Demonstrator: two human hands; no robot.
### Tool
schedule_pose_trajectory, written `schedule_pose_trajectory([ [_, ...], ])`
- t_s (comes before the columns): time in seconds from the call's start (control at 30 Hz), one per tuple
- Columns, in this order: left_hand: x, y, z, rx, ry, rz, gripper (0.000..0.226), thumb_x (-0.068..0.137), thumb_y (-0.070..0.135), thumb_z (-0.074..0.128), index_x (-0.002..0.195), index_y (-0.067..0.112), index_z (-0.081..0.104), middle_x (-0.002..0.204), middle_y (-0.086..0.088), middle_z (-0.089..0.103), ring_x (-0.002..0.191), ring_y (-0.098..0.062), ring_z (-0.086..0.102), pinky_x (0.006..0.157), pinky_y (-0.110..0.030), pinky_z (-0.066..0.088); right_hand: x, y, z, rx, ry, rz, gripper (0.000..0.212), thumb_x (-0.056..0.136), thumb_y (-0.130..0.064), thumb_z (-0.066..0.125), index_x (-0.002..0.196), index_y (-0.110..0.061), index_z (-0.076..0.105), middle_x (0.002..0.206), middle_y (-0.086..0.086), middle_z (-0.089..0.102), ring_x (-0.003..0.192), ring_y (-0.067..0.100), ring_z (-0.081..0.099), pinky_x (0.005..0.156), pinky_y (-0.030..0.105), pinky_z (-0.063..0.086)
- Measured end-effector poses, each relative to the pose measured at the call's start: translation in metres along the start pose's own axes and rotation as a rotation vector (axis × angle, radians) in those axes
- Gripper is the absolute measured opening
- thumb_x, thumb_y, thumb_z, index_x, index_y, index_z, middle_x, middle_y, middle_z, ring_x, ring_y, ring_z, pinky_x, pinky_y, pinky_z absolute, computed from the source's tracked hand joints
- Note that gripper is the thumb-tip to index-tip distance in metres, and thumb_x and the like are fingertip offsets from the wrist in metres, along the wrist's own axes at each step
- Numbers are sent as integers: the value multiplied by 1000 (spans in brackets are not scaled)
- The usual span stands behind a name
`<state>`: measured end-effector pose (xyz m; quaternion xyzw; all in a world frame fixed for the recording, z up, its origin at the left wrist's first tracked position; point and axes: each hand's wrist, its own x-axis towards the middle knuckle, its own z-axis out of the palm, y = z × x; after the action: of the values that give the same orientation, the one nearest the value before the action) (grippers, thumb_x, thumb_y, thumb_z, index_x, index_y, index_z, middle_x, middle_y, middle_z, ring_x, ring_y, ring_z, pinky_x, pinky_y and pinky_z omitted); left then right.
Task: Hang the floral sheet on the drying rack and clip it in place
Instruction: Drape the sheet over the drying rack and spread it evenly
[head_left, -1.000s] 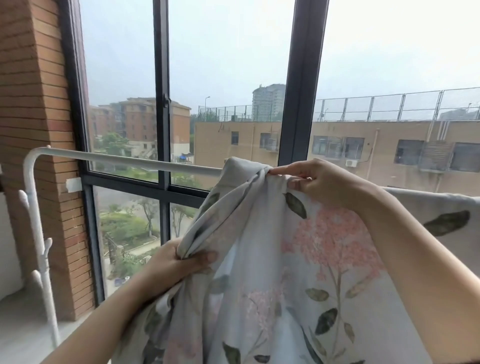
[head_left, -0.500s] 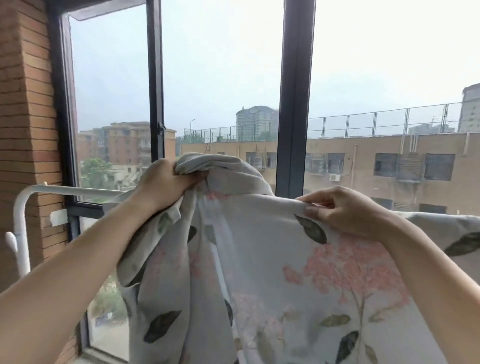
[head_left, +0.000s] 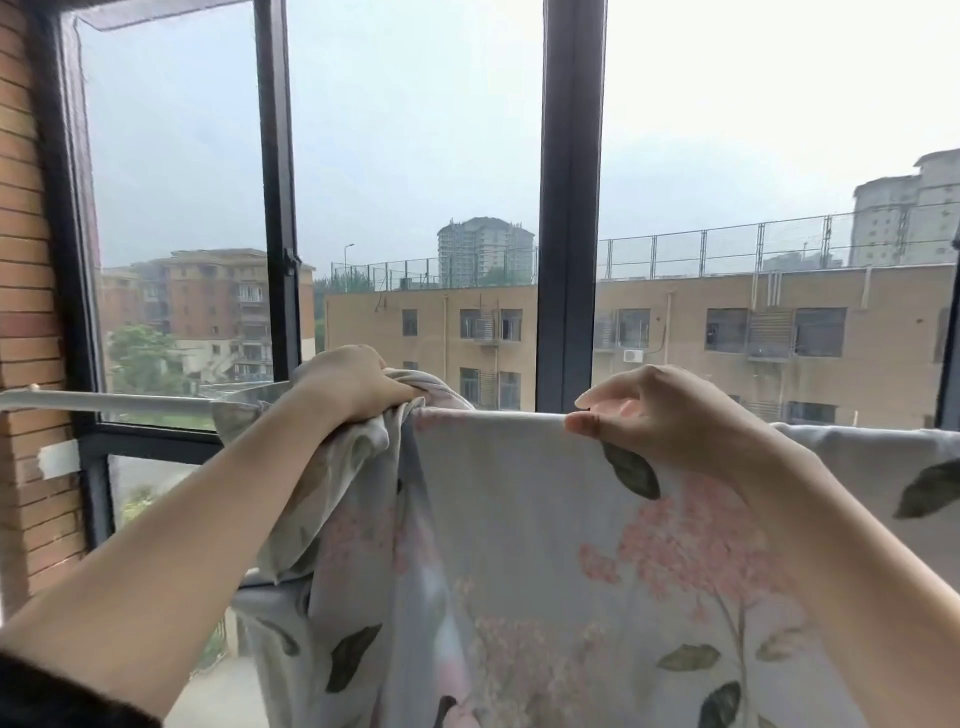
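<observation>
Risen to the drying-rack rail (head_left: 104, 401), left hand (head_left: 353, 384) grips bunched floral sheet (head_left: 519, 519), bare rail running leftward; right hand (head_left: 660, 415) pinches its draped fold.

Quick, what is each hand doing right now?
Left hand: grips bunched floral sheet on the rack.
Right hand: pinches the sheet's top edge.

Before us stands a dark window frame (head_left: 570, 208), with a brick wall (head_left: 26, 260) at left bearing a strip of tape (head_left: 57, 460). Through the glass we see a tan building (head_left: 675, 322), its rooftop fence (head_left: 727, 254), a distant tower (head_left: 485, 249) and a tree (head_left: 137, 353).
</observation>
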<state>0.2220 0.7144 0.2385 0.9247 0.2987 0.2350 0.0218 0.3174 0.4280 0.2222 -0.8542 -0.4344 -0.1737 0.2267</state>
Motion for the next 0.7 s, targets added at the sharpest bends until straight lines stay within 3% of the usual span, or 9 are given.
schedule_pose_trajectory([
  [0.07,0,-3,2,-9,26,9,45,78,65,56,78,22,66,80,1,67,80,-17,61,72,-29,48,11,-18,14,30,14,-68,48,78,-67,59,112,-34,69,109,-12,71,100,7,65,92,33,52],
  [0.2,-5,-1,5,-55,64,26,48,75,69,57,72,21,61,77,2,65,79,-19,60,66,-28,44,36,-48,42,16,-17,-157,56,82,-57,63,130,-29,57,125,-7,65,114,13,60,96,34,49],
  [0.3,-9,1,4,-55,92,30,49,76,71,55,75,22,62,78,3,63,80,-19,59,65,-27,40,48,-63,58,25,-18,-180,52,84,-50,63,133,-33,53,122,-4,66,115,17,59,93,35,49],
  [0.4,-14,1,6,-80,143,32,49,77,70,55,76,21,60,80,1,62,79,-21,57,64,-28,39,57,-67,68,-36,-40,-160,51,87,-52,58,136,-47,44,126,-9,64,118,17,56,85,30,45],
  [0.5,-25,-2,14,-156,285,65,50,76,69,60,74,19,55,79,0,59,75,-20,54,62,-28,37,61,-66,65,-56,-105,-141,50,90,-48,57,136,-54,41,131,-13,60,121,14,54,84,28,43],
  [0.6,-41,-10,27,-421,418,80,50,69,68,68,70,21,52,73,3,61,74,-21,58,64,-31,41,58,-64,61,-45,-117,-157,45,92,-42,57,133,-56,45,131,-18,59,120,10,54,91,27,45],
  [0.7,-68,-19,46,-753,496,93,49,66,59,77,94,23,60,90,9,67,87,-12,63,77,-31,51,57,-65,61,-36,-101,-161,42,91,-44,57,129,-59,47,130,-21,59,119,9,55,90,26,46],
])
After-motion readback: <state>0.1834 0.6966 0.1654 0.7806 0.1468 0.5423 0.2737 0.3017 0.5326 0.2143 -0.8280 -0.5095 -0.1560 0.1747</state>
